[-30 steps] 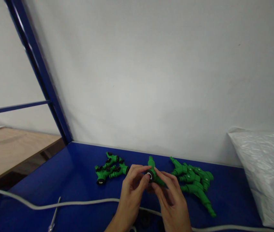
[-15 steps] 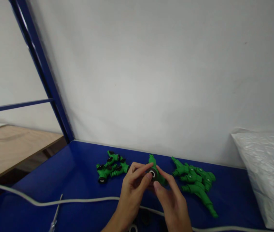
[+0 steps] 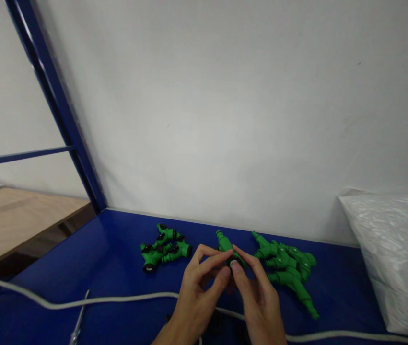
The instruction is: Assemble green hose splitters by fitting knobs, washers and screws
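Centrally, both hands meet over blue table (image 3: 81, 268), toward its back edge. Left hand (image 3: 198, 292) and right hand (image 3: 257, 302) each have grip clamped on same green fitting (image 3: 225, 245), fingertips (image 3: 233, 264) pinched around its dark ring end. Fitting held just above table, between two heaps. Pile of green fittings with black caps (image 3: 162, 247) to left, near; pile of plain green fittings (image 3: 286, 268) to right, near. White cable (image 3: 81, 302) runs along table's front edge. White bag (image 3: 394, 254) at right edge.
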`<action>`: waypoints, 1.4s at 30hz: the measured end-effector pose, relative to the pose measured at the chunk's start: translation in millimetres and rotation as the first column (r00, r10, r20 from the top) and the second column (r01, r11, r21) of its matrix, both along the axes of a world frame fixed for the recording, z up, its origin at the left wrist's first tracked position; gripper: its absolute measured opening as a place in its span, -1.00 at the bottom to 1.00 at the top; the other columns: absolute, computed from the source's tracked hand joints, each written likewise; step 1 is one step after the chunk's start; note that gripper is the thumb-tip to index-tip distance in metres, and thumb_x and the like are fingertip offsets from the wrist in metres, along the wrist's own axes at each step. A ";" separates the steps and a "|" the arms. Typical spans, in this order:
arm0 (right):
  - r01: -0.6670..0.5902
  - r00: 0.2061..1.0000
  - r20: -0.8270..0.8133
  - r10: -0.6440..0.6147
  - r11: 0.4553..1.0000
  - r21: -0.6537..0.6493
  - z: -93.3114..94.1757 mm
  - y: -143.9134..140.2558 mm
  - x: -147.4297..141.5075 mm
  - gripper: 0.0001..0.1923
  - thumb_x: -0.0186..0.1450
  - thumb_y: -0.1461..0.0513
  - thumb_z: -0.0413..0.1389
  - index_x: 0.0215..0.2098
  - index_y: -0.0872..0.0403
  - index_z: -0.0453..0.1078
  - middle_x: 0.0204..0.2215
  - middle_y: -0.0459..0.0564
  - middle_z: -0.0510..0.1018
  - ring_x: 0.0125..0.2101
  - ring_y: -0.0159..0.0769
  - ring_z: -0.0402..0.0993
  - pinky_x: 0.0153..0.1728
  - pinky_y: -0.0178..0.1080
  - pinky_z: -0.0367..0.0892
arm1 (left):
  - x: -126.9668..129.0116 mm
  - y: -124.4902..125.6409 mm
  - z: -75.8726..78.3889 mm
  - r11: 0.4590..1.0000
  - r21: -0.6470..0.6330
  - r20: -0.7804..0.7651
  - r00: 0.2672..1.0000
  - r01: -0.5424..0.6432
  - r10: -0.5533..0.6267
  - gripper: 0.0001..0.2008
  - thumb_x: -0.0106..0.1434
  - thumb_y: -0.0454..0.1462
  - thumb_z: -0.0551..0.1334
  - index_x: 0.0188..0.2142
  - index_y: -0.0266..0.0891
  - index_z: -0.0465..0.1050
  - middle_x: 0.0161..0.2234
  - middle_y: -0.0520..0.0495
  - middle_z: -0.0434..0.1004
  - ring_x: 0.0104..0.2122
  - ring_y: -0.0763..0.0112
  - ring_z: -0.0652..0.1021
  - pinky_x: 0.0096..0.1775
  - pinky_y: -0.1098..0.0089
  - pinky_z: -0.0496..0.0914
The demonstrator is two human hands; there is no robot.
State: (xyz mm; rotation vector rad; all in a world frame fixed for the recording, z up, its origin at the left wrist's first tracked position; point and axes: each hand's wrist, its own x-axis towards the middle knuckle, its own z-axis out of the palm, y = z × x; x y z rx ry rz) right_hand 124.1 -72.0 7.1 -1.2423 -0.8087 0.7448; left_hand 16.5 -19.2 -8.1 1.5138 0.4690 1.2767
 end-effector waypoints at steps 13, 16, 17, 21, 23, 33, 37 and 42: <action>0.010 0.999 0.041 -0.012 0.999 0.035 -1.5 -0.7 3.3 -0.60 0.23 -0.05 0.25 -0.09 0.00 0.57 -0.21 0.02 0.66 -0.31 -0.20 0.59 -0.17 -0.24 0.51 | 1.1 0.0 -3.7 0.987 0.145 -0.045 0.997 -0.062 0.069 -0.62 0.37 -0.33 0.24 0.09 0.14 0.53 -0.22 -0.03 0.38 -0.33 0.47 0.56 -0.28 0.41 0.57; -0.024 1.000 0.012 0.024 1.000 0.018 0.8 -0.2 4.3 -0.59 0.22 -0.06 0.26 -0.09 -0.01 0.57 -0.23 0.01 0.66 -0.35 -0.23 0.59 -0.21 -0.26 0.52 | 1.0 1.4 -5.3 0.994 0.108 -0.049 0.998 -0.032 0.038 -0.62 0.38 -0.33 0.22 0.11 0.14 0.52 -0.22 -0.02 0.36 -0.34 0.46 0.56 -0.31 0.39 0.58; -0.043 0.999 0.001 0.043 0.999 0.014 1.6 0.0 5.1 -0.59 0.22 -0.06 0.26 -0.09 -0.01 0.56 -0.23 0.00 0.66 -0.36 -0.24 0.58 -0.22 -0.26 0.52 | 0.7 2.1 -5.5 0.994 0.107 -0.053 0.998 -0.026 0.032 -0.61 0.38 -0.32 0.22 0.12 0.15 0.51 -0.21 -0.03 0.35 -0.34 0.46 0.55 -0.33 0.39 0.58; -0.139 0.989 -0.053 0.140 0.990 0.023 2.8 1.8 10.0 -0.58 0.21 -0.06 0.28 -0.09 0.01 0.54 -0.23 0.02 0.67 -0.35 -0.22 0.60 -0.27 -0.25 0.53 | -2.9 4.8 -3.1 0.976 0.200 -0.107 0.989 -0.082 0.104 -0.61 0.38 -0.33 0.22 0.12 0.13 0.51 -0.23 -0.04 0.39 -0.30 0.42 0.53 -0.32 0.41 0.54; -0.170 0.982 -0.078 0.173 0.985 0.041 1.9 3.1 13.5 -0.60 0.20 -0.06 0.28 -0.12 0.01 0.54 -0.25 0.01 0.67 -0.33 -0.19 0.62 -0.28 -0.23 0.53 | -5.3 5.9 -0.7 0.958 0.265 -0.153 0.976 -0.110 0.155 -0.61 0.36 -0.34 0.24 0.11 0.11 0.53 -0.25 -0.05 0.43 -0.26 0.39 0.52 -0.25 0.38 0.53; -0.200 0.974 -0.100 0.203 0.979 0.043 -4.8 5.0 20.5 -0.61 0.19 -0.04 0.30 -0.15 0.03 0.49 -0.33 -0.02 0.67 -0.37 -0.17 0.62 -0.34 -0.21 0.52 | -9.2 10.7 -0.2 0.945 0.322 -0.238 0.960 -0.062 0.144 -0.59 0.37 -0.34 0.23 0.14 0.11 0.50 -0.23 -0.07 0.44 -0.27 0.40 0.50 -0.21 0.38 0.48; -0.216 0.966 -0.139 0.220 0.976 0.042 -3.3 3.5 16.0 -0.59 0.24 -0.05 0.26 -0.09 0.03 0.49 -0.35 0.00 0.67 -0.31 -0.13 0.63 -0.35 -0.22 0.50 | -8.7 11.4 0.1 0.962 0.264 -0.223 0.966 -0.072 0.133 -0.65 0.38 -0.28 0.23 0.10 0.11 0.53 -0.22 -0.07 0.44 -0.22 0.36 0.51 -0.20 0.36 0.50; -0.189 0.974 -0.116 0.193 0.981 0.044 -2.0 0.6 12.1 -0.60 0.25 -0.06 0.24 -0.10 0.02 0.49 -0.34 0.00 0.66 -0.27 -0.12 0.62 -0.41 -0.27 0.46 | -6.6 9.3 -4.3 0.980 0.197 -0.185 0.981 -0.023 0.060 -0.65 0.38 -0.28 0.22 0.11 0.10 0.53 -0.20 -0.07 0.39 -0.25 0.39 0.52 -0.30 0.41 0.54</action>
